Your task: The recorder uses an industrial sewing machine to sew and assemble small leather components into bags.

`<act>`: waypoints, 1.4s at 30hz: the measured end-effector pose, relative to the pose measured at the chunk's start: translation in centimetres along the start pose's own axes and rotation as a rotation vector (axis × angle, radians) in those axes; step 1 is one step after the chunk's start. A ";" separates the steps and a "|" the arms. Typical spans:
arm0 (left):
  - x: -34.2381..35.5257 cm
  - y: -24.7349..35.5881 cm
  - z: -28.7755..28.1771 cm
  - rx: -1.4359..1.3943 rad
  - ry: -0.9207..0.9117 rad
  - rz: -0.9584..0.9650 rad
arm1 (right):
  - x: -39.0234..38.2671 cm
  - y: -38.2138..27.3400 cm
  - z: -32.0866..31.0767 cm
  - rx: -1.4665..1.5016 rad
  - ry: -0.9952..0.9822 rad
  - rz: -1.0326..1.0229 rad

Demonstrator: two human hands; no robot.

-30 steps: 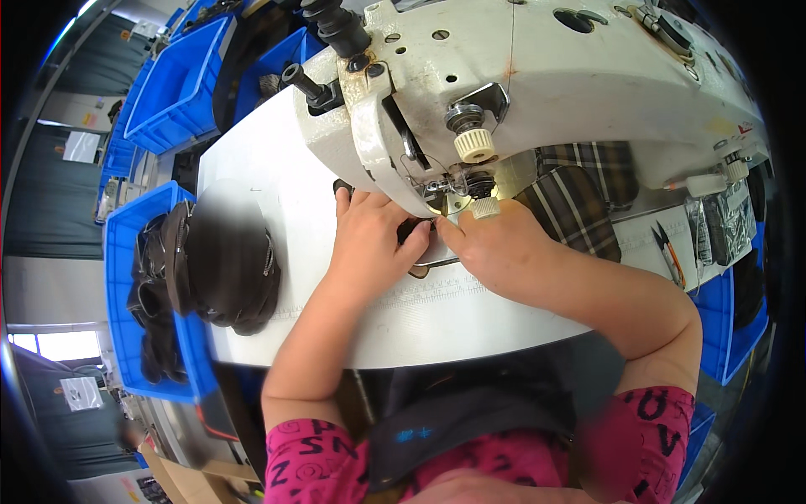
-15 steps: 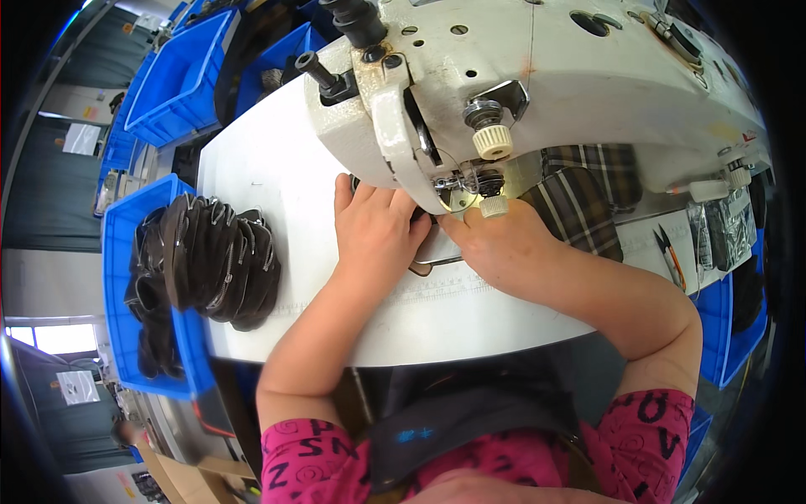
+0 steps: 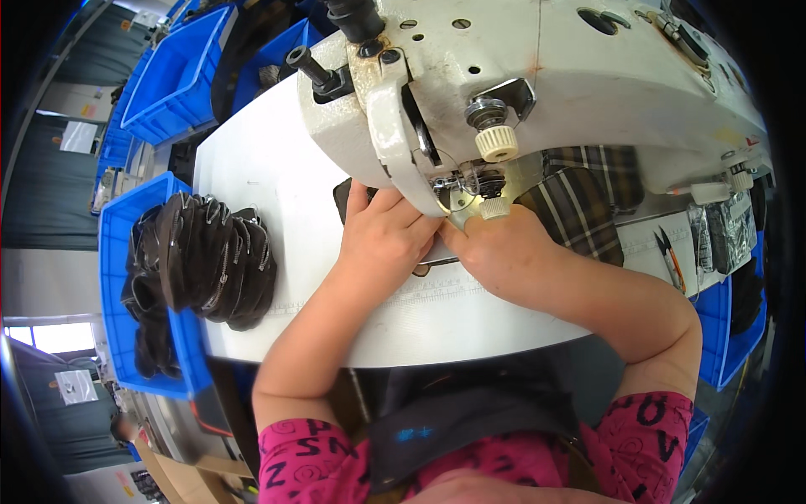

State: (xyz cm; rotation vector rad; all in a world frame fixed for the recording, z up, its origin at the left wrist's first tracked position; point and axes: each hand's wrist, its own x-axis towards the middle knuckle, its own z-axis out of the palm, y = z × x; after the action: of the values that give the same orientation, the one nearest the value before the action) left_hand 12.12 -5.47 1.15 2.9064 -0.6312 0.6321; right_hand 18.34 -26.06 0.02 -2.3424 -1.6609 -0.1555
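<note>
The dark cloth (image 3: 341, 199) lies at the sewing machine (image 3: 613, 92), apparently unfinished. The left hand (image 3: 382, 239) rests half-curled over it, the right hand (image 3: 504, 252) curls alongside; both grips are hidden

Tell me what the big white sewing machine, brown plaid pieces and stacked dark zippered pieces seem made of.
The white sewing machine: probably painted metal, glossy, with rust-coloured stains. The brown plaid pieces: likely woven cloth, matte, with crossing pale stripes. The dark zippered pieces: soft-looking, creased, perhaps suede or fabric; their silvery zips glint like metal.
</note>
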 end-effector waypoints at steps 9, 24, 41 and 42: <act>0.3 -0.2 -0.3 -0.218 0.001 -0.071 | -0.1 -0.1 -0.1 -0.052 -0.009 -0.030; 0.2 -0.4 -0.8 -0.259 -0.069 -0.059 | 0.0 -0.6 -0.7 -0.033 -0.042 -0.052; 0.2 0.6 -0.3 -0.126 -0.079 -0.066 | 0.0 -0.3 -0.4 -0.154 -0.050 -0.017; 0.3 0.7 -0.2 -0.128 -0.076 -0.064 | 0.0 -0.2 -0.2 -0.149 -0.008 -0.016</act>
State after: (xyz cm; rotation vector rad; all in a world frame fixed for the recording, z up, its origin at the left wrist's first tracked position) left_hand 12.01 -6.22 1.46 2.8302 -0.5616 0.4575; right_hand 18.21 -26.05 0.24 -2.4400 -1.7265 -0.2825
